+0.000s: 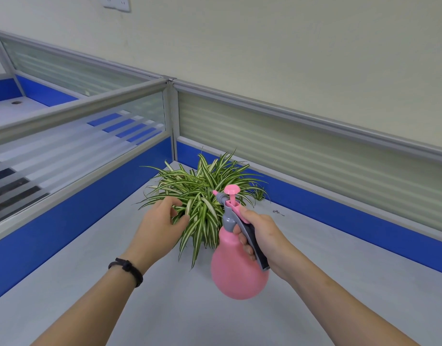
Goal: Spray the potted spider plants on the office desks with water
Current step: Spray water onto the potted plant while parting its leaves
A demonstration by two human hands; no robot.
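A bushy spider plant point(202, 193) with striped green and white leaves stands in the far corner of the grey desk point(339, 258); its pot is hidden under the foliage. My right hand point(258, 233) grips the grey handle of a pink spray bottle point(236, 265), held upright just in front of the plant, with the nozzle pointing left toward the leaves. My left hand point(160, 223) rests among the leaves on the plant's left side, fingers spread and curled around a few of them. A black band circles my left wrist.
Blue partition panels point(339, 208) topped with frosted glass point(314, 146) enclose the desk at the back and on the left. Another desk point(12, 111) lies beyond the left divider. A small dark scrap point(278, 213) lies on the desk right of the plant.
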